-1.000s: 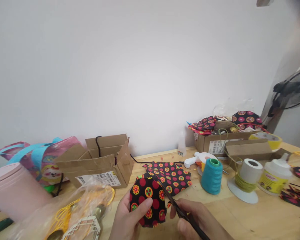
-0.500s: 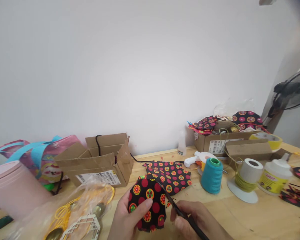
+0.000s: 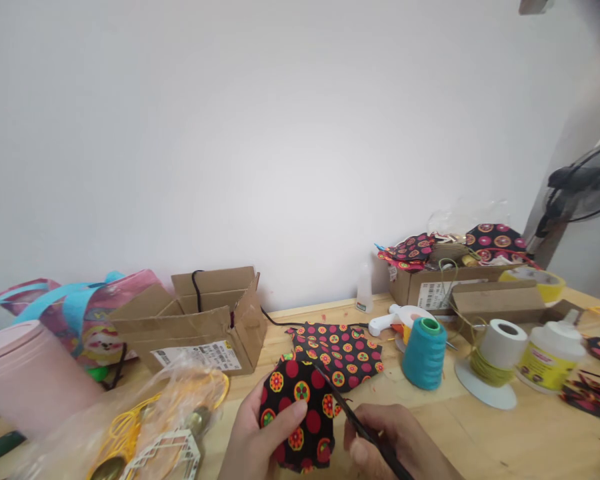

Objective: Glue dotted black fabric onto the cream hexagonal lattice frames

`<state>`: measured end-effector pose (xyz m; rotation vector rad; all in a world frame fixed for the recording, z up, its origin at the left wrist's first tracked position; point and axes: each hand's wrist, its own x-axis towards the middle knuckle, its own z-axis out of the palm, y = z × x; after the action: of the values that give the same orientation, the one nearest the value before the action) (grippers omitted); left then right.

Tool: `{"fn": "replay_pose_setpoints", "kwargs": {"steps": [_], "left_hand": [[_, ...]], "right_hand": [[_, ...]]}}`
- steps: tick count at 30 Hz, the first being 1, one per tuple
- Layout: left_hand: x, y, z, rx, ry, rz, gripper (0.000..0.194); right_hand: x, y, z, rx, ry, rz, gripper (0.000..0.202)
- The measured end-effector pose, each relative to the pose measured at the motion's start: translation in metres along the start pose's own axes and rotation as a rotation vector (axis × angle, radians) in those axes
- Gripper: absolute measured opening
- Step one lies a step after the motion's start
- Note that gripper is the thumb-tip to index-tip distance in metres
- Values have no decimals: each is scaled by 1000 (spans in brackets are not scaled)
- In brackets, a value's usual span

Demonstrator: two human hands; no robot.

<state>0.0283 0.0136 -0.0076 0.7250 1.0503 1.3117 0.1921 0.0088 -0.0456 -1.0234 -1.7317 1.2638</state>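
In the head view my left hand point(image 3: 263, 427) pinches a piece of black fabric point(image 3: 295, 417) printed with red dots and orange flower rounds, the thumb lying across its front. My right hand point(image 3: 387, 437) grips a pair of dark scissors point(image 3: 356, 421). Their slim blades slant up and left along the fabric's upper right edge, the tip near its top corner. Fingers partly hide the handles. Just behind, a larger sheet of the same patterned cloth point(image 3: 353, 350) lies flat on the wooden table point(image 3: 480, 443).
A teal thread cone point(image 3: 424, 357), a spool of green cord point(image 3: 495, 365) and a glue bottle point(image 3: 550, 353) stand at right. Behind them is a white glue gun point(image 3: 397, 317). At left are an open cardboard box point(image 3: 195, 327), a pink canister point(image 3: 35, 377) and bagged yellow cord point(image 3: 130, 420).
My left hand and the fabric have shifted slightly right and down. The scissors stay along the fabric's right edge, and the narrow flap of cloth beside the blades shows less.
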Motion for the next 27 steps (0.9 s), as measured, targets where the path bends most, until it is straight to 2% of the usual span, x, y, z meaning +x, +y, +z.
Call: {"fn": "replay_pose_setpoints", "kwargs": {"steps": [12,17,22,27], "left_hand": [[0,0,-2,18,-14,-8,37],[-2,3,1,-4,3,-8,37],[-1,3,-1,43,1,19,32],[-2,0,-2,72,-27,1,38]], "right_hand": [[-1,-4,-3,-106,10,-6,42],[-1,-7,-2,-9,-43,-27,45],[-3,-8,0,-4,-18,4,52],[-2,-7,1,34,-42,-11,51]]}}
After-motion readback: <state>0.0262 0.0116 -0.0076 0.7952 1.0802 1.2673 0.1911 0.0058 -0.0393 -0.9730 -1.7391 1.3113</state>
